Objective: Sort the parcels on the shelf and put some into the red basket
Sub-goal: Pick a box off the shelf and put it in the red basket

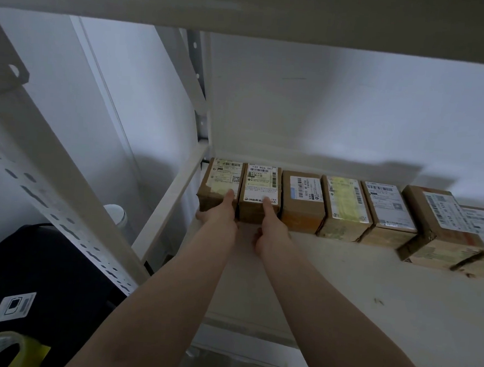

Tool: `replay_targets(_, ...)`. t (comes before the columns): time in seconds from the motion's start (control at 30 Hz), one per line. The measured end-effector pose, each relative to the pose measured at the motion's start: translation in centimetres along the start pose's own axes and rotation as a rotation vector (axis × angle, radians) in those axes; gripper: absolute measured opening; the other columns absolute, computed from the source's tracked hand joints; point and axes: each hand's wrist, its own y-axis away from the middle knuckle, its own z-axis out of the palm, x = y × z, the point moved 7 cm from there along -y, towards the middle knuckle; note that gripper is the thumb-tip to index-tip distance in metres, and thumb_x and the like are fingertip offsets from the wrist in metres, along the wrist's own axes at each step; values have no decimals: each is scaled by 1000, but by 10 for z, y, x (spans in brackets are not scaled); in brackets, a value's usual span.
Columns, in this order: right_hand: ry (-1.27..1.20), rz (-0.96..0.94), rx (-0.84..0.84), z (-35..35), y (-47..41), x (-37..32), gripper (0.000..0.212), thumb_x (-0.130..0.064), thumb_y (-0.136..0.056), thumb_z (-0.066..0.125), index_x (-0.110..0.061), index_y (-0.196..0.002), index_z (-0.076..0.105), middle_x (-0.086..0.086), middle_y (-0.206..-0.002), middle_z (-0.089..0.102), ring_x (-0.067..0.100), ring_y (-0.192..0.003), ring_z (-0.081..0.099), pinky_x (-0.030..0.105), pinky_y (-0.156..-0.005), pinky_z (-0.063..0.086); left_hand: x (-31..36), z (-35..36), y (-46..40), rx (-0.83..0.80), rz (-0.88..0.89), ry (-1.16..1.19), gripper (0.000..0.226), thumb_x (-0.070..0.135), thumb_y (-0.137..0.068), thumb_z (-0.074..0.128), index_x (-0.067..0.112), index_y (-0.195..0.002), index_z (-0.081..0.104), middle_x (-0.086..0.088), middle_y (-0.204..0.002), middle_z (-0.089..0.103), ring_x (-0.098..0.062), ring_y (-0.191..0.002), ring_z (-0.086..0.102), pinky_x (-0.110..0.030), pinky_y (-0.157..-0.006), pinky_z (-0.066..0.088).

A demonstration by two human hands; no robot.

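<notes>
Several brown cardboard parcels with white labels stand in a row along the back of the white shelf [329, 275]. My left hand [221, 213] grips the leftmost parcel [221, 182], fingers on its top and thumb at its left lower corner. My right hand [269, 228] holds the second parcel [260, 190], one finger laid on its label and the rest curled at its front bottom edge. Both parcels rest on the shelf, touching each other. The red basket is out of view.
More parcels [345, 207] continue to the right, the last ones [444, 229] turned askew. A white perforated upright [62, 193] stands at left. Beyond it lie a black item [43, 269] with a white sticker and a yellow tape roll [3, 350]. Another shelf board hangs overhead.
</notes>
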Motion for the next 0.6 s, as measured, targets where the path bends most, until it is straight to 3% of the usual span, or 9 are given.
replay_targets(0.07,-21,13,-4,3,-4,1,106,-77,-49,78,-10,-126,51,5,-102,56,23,-91,45,37,-90,50,4,1,4,-18,-7,34,95,25,-80,76,22,-152,14,-15,-146,38,-39,-126,48,-52,-94,50)
replay_targets(0.17,-98,19,25,2,-9,3,116,-75,-36,83,-12,-128,53,6,-115,61,22,-89,47,39,-89,51,7,2,2,-73,3,62,86,20,-76,80,22,-146,29,-17,-134,55,-39,-104,63,-43,-56,55)
replay_targets(0.23,-79,8,20,2,-12,4,128,-79,-23,82,-13,-128,53,6,-114,61,23,-89,47,39,-90,52,7,0,2,-63,20,50,79,25,-73,82,21,-139,40,-15,-125,62,-32,-83,66,-35,-45,51)
replay_targets(0.3,-71,25,36,-4,-13,5,142,-84,-7,75,-14,-128,54,5,-110,60,23,-89,48,41,-91,54,7,-3,7,-33,29,9,82,38,-71,83,20,-139,41,-13,-121,64,-28,-76,66,-37,-55,53)
replay_targets(0.37,-67,21,54,-16,-6,2,133,-85,-17,73,-14,-128,53,5,-111,60,23,-91,52,41,-89,55,-1,0,3,-34,38,-17,101,59,-57,83,22,-139,38,-10,-121,64,-27,-87,67,-40,-71,53)
replay_targets(0.43,-106,24,105,-35,2,-5,124,-85,-27,72,-15,-128,53,7,-115,59,23,-96,55,40,-84,55,-23,4,-28,19,25,-100,138,86,-14,73,29,-136,39,-7,-122,62,-28,-99,63,-39,-80,50)
replay_targets(0.47,-129,30,129,-46,6,-10,122,-86,-31,71,-15,-129,52,7,-116,57,24,-98,55,40,-82,55,-37,7,-42,50,5,-155,149,90,1,64,32,-134,40,-6,-124,60,-28,-103,60,-40,-85,49)
replay_targets(0.53,-142,0,134,-63,-1,-20,120,-87,-41,67,-13,-133,49,10,-118,56,24,-98,53,43,-85,55,-53,15,-27,-1,-41,-223,150,90,0,63,30,-136,39,-5,-127,54,-29,-109,56,-45,-92,50)
replay_targets(0.6,-127,-3,115,-74,2,-28,108,-85,-50,67,-11,-127,52,10,-109,58,24,-91,55,42,-84,54,-59,23,23,-91,-85,-242,133,83,-20,74,20,-133,41,-7,-126,53,-28,-107,56,-44,-92,52)
